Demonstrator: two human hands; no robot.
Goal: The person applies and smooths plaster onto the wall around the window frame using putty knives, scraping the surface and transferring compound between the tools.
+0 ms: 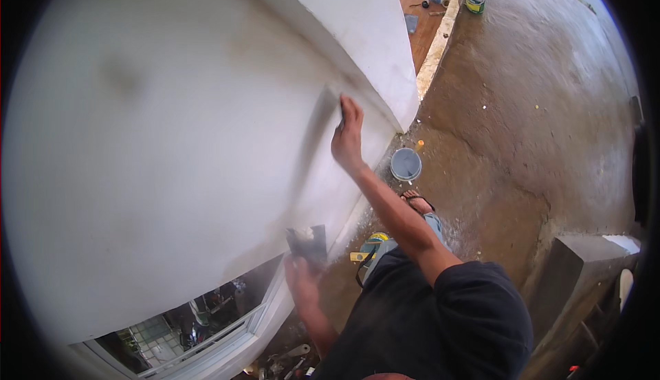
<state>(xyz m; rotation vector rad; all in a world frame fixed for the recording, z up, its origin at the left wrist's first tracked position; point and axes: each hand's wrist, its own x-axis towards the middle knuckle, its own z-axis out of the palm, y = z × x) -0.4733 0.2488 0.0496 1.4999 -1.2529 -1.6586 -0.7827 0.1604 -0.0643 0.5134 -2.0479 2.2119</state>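
Observation:
My right hand [349, 136] is raised against the white wall [172, 153], below a projecting ledge. Its fingers are held together, and a thin dark edge shows between them and the wall; what it belongs to is hidden. Lower down, my left hand [301, 280] grips a wide, flat, dark grey putty knife [307, 246]. Whitish paste lies along the blade's upper edge. The left hand and blade are slightly blurred and sit close to the wall, just above the window corner.
A grey bucket [406, 165] stands by the wall's foot near my sandaled foot [417, 202]. Behind my left side is another tub [377, 238]. A white-framed window [206, 342] lies lower left. A concrete block [584, 263] stands right, and a paint can [475, 0] at the far step.

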